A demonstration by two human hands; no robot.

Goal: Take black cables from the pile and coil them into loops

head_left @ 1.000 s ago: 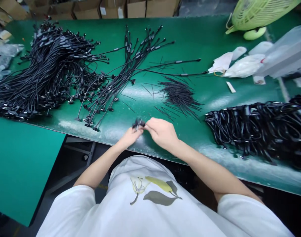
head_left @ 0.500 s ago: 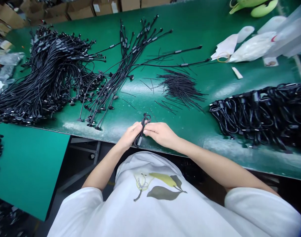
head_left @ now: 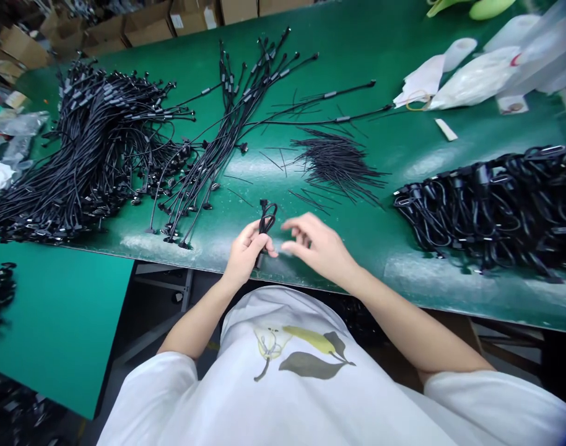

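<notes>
A coiled black cable [head_left: 267, 218] is gripped in my left hand [head_left: 246, 249] near the table's front edge, its loop and a connector sticking out past my fingers. My fingers cover the middle of the coil. Just to the right, my right hand [head_left: 316, 246] is apart from the cable, thumb and fingers spread, with nothing seen between them. Beyond both hands lies a pile of thin black twist ties [head_left: 341, 162], with several loose ones scattered around it.
Straight black cables [head_left: 231, 124] lie left of centre, beside a large heap of cables [head_left: 97, 136]. Coiled cables [head_left: 491, 210] are stacked on the right. Plastic bags [head_left: 478, 77] lie at the far right of the green table [head_left: 357, 37]. Cardboard boxes [head_left: 148, 21] line the back.
My right hand has come off the coiled cable and moved to the right, its fingers parting. The left hand keeps the cable, now tilted slightly differently.
</notes>
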